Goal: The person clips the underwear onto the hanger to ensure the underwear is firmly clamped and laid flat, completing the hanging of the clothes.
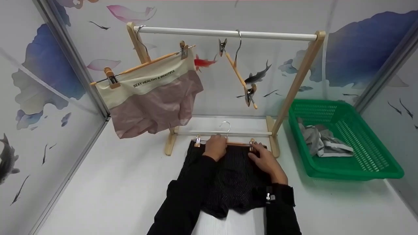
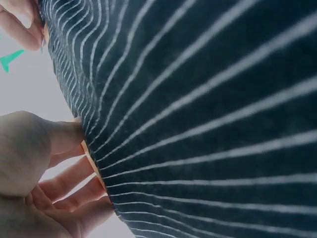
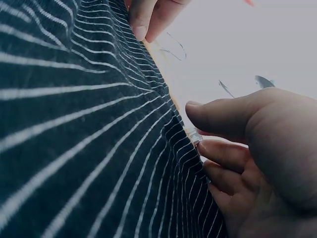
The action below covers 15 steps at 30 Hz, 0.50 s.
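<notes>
Partly behind sleeves (image 1: 187,195), striped shorts (image 1: 234,169).

The mauve garment (image 1: 155,104) reads "SEXY HEALTHY & BEAUTIFUL" across its waistband (image 1: 151,80).

Right fingers (image 3: 225,154) at a clip (image 3: 195,136) on dark, white-striped fabric (image 3: 89,129)

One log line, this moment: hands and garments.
left hand: holds hanger; right hand: at right clip; black shorts: on table; pink garment: on rack; gray cloth: in basket
</notes>
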{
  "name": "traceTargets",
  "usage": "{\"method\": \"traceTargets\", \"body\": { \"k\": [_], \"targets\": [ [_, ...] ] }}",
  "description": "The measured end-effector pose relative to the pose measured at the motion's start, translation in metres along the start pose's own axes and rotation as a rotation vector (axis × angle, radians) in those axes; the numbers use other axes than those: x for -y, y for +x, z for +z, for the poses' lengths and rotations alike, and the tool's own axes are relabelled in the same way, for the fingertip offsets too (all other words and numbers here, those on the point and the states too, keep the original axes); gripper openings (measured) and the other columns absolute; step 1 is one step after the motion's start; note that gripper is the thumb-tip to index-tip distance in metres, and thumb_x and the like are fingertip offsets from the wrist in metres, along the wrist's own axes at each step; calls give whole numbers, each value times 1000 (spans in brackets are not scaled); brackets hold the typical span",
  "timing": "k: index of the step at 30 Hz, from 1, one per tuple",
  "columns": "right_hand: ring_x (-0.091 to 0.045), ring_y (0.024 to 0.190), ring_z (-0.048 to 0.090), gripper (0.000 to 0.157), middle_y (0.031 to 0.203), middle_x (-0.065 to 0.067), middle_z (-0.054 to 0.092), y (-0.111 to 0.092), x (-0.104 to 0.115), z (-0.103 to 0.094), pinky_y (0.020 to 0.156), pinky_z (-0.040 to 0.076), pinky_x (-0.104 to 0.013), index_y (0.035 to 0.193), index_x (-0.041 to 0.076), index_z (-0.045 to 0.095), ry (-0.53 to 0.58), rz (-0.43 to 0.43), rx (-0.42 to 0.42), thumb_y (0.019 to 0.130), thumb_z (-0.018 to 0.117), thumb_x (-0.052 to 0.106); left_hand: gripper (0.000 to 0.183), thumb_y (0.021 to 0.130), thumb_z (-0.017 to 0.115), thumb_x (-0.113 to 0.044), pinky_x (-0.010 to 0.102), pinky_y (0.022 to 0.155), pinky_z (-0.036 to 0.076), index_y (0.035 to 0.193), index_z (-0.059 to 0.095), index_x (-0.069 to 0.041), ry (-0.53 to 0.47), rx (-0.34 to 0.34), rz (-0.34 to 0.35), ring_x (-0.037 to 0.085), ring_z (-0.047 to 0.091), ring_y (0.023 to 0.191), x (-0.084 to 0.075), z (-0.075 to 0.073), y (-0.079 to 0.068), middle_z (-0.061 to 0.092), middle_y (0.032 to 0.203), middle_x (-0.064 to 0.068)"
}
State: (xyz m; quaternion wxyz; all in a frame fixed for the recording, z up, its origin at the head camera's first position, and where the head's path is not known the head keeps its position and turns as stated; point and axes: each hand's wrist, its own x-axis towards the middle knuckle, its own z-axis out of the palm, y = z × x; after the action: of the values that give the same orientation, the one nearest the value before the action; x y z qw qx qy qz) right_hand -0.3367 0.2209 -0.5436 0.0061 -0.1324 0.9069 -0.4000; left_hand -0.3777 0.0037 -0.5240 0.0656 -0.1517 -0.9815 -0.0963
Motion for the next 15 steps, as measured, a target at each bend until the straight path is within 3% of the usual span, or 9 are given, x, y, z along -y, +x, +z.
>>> {"method": "traceTargets", "body": {
  "k": [8, 12, 15],
  "targets": [
    [-49, 145, 27, 52, 152, -30, 38, 1, 2, -2, 117, 23, -59, 149, -7, 43, 1, -32, -26, 103, 59, 9, 12, 93, 73, -12, 38, 60, 55, 82, 77, -10, 37, -134, 18, 24, 66, 78, 2, 4, -1, 69, 83, 7],
    [-49, 143, 30, 52, 151, -29, 41, 2, 3, -5, 116, 25, -58, 150, -5, 43, 0, -34, -34, 103, 58, 10, 14, 95, 70, -12, 37, 62, 56, 84, 77, -10, 73, -171, 79, 24, 66, 80, 5, 7, -4, 69, 85, 7],
    [-49, 141, 34, 53, 150, -30, 42, 1, 5, -11, 114, 29, -58, 151, -6, 41, 12, -42, -54, 104, 58, 12, 15, 98, 66, -11, 36, 68, 57, 89, 77, -10, 106, -161, 127, 24, 66, 87, 7, 5, -4, 71, 91, 8]
  ]
}}
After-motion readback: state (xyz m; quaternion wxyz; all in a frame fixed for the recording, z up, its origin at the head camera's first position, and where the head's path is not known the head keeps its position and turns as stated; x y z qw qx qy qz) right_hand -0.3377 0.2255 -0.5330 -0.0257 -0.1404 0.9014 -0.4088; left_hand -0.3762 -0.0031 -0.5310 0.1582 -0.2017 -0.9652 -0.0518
